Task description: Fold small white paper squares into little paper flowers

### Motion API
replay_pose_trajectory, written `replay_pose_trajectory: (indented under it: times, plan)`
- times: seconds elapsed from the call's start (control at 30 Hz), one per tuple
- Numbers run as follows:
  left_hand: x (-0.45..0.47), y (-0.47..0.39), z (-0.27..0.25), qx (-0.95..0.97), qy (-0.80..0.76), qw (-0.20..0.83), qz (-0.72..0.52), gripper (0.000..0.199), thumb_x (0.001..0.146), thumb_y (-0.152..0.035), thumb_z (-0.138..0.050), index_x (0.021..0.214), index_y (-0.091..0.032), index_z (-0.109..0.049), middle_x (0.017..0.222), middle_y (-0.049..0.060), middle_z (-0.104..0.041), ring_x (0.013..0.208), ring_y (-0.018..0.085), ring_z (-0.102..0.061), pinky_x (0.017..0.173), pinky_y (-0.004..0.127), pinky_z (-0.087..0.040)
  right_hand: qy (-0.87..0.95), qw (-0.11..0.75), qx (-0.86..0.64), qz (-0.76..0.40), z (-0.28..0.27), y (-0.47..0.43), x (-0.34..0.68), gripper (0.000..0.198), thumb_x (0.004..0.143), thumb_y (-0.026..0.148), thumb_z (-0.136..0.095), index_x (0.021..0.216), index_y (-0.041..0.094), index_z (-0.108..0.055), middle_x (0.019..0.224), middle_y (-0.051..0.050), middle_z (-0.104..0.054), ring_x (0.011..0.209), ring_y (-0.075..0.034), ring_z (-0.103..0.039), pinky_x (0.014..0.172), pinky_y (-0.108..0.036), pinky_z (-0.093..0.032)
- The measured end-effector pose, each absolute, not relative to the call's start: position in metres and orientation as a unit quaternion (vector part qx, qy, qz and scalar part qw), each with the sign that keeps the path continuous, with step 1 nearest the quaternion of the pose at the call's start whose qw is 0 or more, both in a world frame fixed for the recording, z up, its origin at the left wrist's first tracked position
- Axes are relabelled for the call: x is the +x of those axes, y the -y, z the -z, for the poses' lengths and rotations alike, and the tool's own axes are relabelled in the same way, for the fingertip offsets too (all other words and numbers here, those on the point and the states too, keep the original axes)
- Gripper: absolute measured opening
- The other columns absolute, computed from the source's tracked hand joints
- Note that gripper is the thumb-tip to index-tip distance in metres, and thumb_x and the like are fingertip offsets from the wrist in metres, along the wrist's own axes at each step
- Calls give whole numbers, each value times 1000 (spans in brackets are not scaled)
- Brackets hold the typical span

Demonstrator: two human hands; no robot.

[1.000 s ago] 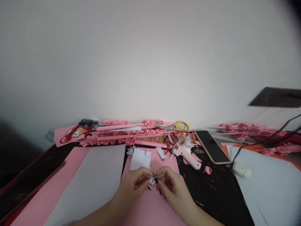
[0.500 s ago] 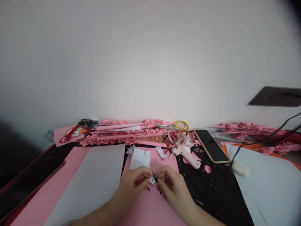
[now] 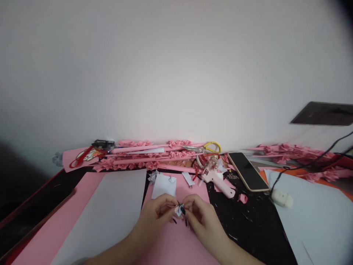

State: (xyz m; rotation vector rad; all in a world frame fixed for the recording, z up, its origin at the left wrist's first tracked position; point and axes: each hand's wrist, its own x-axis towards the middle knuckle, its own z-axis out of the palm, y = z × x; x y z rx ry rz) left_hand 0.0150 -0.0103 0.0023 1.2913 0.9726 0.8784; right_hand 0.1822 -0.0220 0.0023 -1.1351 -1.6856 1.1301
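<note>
Low over a pink sheet (image 3: 178, 244), my left hand (image 3: 157, 211) and right hand (image 3: 202, 213) meet, each with thumb and fingers pinching a small white folded paper (image 3: 178, 210) held between them. I work from afar through the head camera, the sheet running from beyond my fingers to the bottom of the view. Its right edge passes beneath my right hand; past it, a broad stretch of black tabletop (image 3: 256, 232) reaches to a white sheet (image 3: 328, 221). My left forearm crosses another pale sheet (image 3: 104, 209). Just beyond my fingertips sits a white pad (image 3: 162, 187), the nearest obstacle ahead. A glue gun (image 3: 219, 182) lies beyond my right hand, a phone (image 3: 248, 172) farther off. Pink paper flowers (image 3: 138, 165) and scissors (image 3: 211, 148) line the far edge, close against the wall (image 3: 176, 73).
</note>
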Motion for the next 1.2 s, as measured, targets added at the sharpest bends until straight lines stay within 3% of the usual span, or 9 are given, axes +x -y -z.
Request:
replay_pose_trajectory:
  times: [1.2]
  plan:
    - [16, 13, -6, 591, -421, 583, -365, 9, 78, -19, -54, 78, -17, -62, 69, -1, -63, 66, 13, -59, 61, 22, -47, 693, 376, -465, -402, -3, 22, 184, 10, 81, 10, -45, 81, 17, -51, 62, 2, -54, 50, -10, -49, 49, -19, -39]
